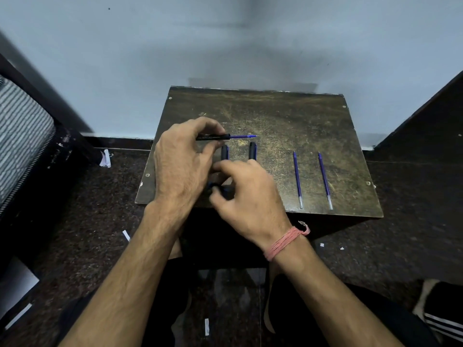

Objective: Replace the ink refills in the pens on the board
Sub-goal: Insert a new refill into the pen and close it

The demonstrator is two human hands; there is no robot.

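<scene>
A worn dark wooden board stands on the floor against a pale wall. My left hand grips a black pen barrel held level above the board, with a blue refill sticking out of its right end. My right hand is curled near the board's front edge, its fingers closed on a small dark pen part that is mostly hidden. Two black pens lie upright between the hands. Two loose blue refills lie side by side on the board's right half.
Dark speckled floor surrounds the board, strewn with small white paper scraps. A dark frame with striped fabric stands at the left, a dark panel at the right. My legs lie below the board.
</scene>
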